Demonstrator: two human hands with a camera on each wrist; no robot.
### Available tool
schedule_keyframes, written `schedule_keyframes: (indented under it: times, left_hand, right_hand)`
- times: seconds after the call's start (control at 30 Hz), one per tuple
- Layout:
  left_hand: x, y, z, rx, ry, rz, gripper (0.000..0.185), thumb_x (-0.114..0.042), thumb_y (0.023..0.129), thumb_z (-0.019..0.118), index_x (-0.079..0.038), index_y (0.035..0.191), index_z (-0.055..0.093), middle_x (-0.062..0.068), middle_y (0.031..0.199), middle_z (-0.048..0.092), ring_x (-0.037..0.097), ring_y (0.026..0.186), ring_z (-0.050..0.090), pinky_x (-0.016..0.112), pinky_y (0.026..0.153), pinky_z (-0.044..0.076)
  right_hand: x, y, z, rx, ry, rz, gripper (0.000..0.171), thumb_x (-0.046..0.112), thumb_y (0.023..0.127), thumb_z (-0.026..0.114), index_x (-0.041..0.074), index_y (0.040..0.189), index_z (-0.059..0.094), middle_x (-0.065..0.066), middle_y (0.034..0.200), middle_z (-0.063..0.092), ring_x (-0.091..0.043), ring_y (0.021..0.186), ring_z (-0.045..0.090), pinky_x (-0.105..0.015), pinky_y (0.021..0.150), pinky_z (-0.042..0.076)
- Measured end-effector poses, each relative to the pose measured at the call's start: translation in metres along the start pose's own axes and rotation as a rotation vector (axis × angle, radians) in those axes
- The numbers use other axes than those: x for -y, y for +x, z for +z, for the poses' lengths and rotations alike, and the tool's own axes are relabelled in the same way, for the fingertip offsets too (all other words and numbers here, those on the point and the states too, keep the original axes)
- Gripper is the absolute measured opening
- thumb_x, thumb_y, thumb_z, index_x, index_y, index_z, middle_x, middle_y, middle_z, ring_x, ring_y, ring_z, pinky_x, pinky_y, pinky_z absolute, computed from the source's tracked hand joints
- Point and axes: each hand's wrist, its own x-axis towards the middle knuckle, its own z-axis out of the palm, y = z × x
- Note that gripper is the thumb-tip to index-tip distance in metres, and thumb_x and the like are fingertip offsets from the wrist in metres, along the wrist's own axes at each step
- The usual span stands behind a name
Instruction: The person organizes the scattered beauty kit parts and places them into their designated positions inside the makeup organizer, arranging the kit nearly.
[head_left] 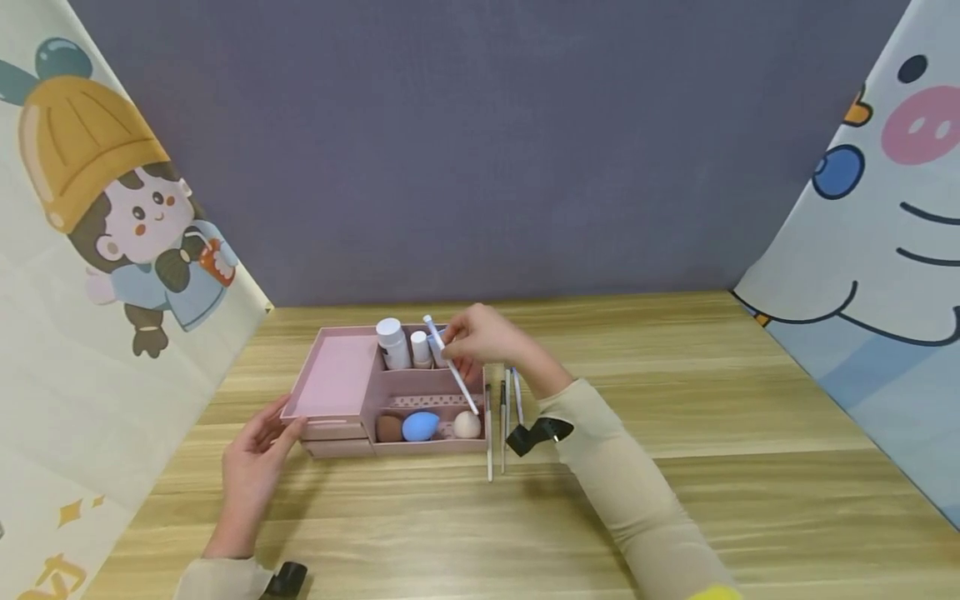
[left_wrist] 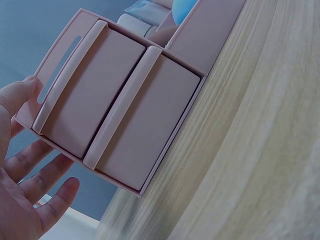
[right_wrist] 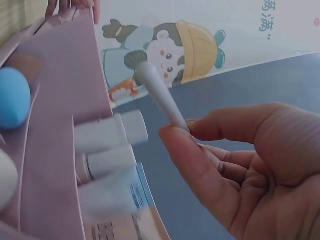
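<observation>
A pink organiser box (head_left: pixel 337 375) stands on the wooden table, with white bottles (head_left: pixel 393 342) at the back and brown, blue (head_left: pixel 420 426) and beige sponges in the front compartment. My right hand (head_left: pixel 480 337) pinches a white brush handle (head_left: pixel 450 364) over the box; the handle (right_wrist: pixel 161 95) shows between thumb and fingers in the right wrist view. My left hand (head_left: pixel 258 454) rests with straight fingers against the box's left front corner (left_wrist: pixel 37 117), beside two pink drawers (left_wrist: pixel 145 120).
Several slim brushes (head_left: pixel 504 417) lie on the table right of the box. Cartoon-printed panels stand at left (head_left: pixel 112 208) and right (head_left: pixel 885 208), with a grey wall behind. Bare wooden tabletop (head_left: pixel 750 400) spreads to the right and front.
</observation>
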Motion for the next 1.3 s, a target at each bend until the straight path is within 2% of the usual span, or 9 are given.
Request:
schedule_keyframes:
  times: [0.13, 0.27, 0.43, 0.67, 0.93, 1.17, 1.3]
  left_hand:
    - [-0.001, 0.000, 0.000, -0.008, -0.015, 0.001, 0.041, -0.014, 0.091, 0.075, -0.003, 0.130, 0.065, -0.027, 0.093, 0.064, -0.009, 0.088, 0.062, 0.007, 0.075, 0.048]
    - [0.000, 0.000, -0.002, -0.003, -0.011, 0.007, 0.042, -0.013, 0.091, 0.075, -0.002, 0.129, 0.065, -0.027, 0.093, 0.064, -0.010, 0.088, 0.061, 0.007, 0.075, 0.048]
    - [0.000, 0.001, -0.003, 0.012, -0.009, -0.003, 0.042, -0.013, 0.091, 0.075, -0.003, 0.130, 0.064, -0.028, 0.095, 0.063, -0.011, 0.088, 0.060, 0.007, 0.076, 0.047]
    - [-0.002, 0.001, -0.003, 0.021, -0.005, 0.000, 0.043, -0.014, 0.091, 0.075, -0.003, 0.131, 0.064, -0.028, 0.096, 0.063, -0.010, 0.089, 0.060, 0.007, 0.075, 0.047]
    - [0.001, 0.000, -0.006, 0.021, -0.010, 0.010, 0.042, -0.012, 0.091, 0.074, -0.002, 0.131, 0.064, -0.029, 0.095, 0.063, -0.011, 0.088, 0.060, 0.006, 0.075, 0.047]
    - [0.005, 0.001, -0.007, 0.027, -0.023, 0.017, 0.041, -0.009, 0.091, 0.073, -0.001, 0.130, 0.064, -0.028, 0.093, 0.063, -0.010, 0.087, 0.061, 0.007, 0.074, 0.048]
    - [0.004, 0.000, -0.007, 0.037, -0.022, 0.014, 0.041, -0.009, 0.092, 0.073, -0.001, 0.131, 0.063, -0.029, 0.094, 0.062, -0.011, 0.087, 0.061, 0.007, 0.075, 0.048]
  right_hand:
    - [0.007, 0.007, 0.013, 0.002, 0.003, -0.023, 0.009, -0.005, 0.090, 0.065, -0.011, 0.095, 0.066, -0.014, 0.068, 0.068, -0.016, 0.051, 0.064, -0.041, 0.058, 0.060]
    - [0.015, 0.014, 0.026, 0.006, 0.013, -0.035, 0.008, -0.005, 0.090, 0.064, -0.011, 0.095, 0.066, -0.012, 0.065, 0.065, -0.015, 0.049, 0.063, -0.037, 0.055, 0.059]
    - [0.024, 0.024, 0.046, 0.043, 0.080, -0.055, 0.010, -0.005, 0.091, 0.062, -0.012, 0.098, 0.064, -0.009, 0.062, 0.062, -0.015, 0.049, 0.062, -0.035, 0.055, 0.059]
    - [0.038, 0.040, 0.075, 0.051, 0.171, -0.087, 0.008, -0.005, 0.093, 0.062, -0.011, 0.098, 0.064, -0.011, 0.063, 0.064, -0.017, 0.049, 0.062, -0.045, 0.061, 0.060]
    - [0.046, 0.057, 0.100, 0.009, 0.367, -0.033, 0.007, -0.005, 0.093, 0.064, -0.009, 0.098, 0.066, -0.016, 0.064, 0.064, -0.019, 0.048, 0.062, -0.037, 0.054, 0.059]
    - [0.047, 0.072, 0.122, -0.086, 0.561, 0.042, 0.003, -0.005, 0.093, 0.064, -0.008, 0.095, 0.065, -0.014, 0.064, 0.062, -0.020, 0.048, 0.062, -0.032, 0.050, 0.058]
    - [0.050, 0.078, 0.133, -0.168, 0.684, 0.077, 0.003, -0.005, 0.094, 0.062, -0.008, 0.094, 0.064, -0.015, 0.062, 0.060, -0.021, 0.047, 0.062, -0.030, 0.048, 0.057]
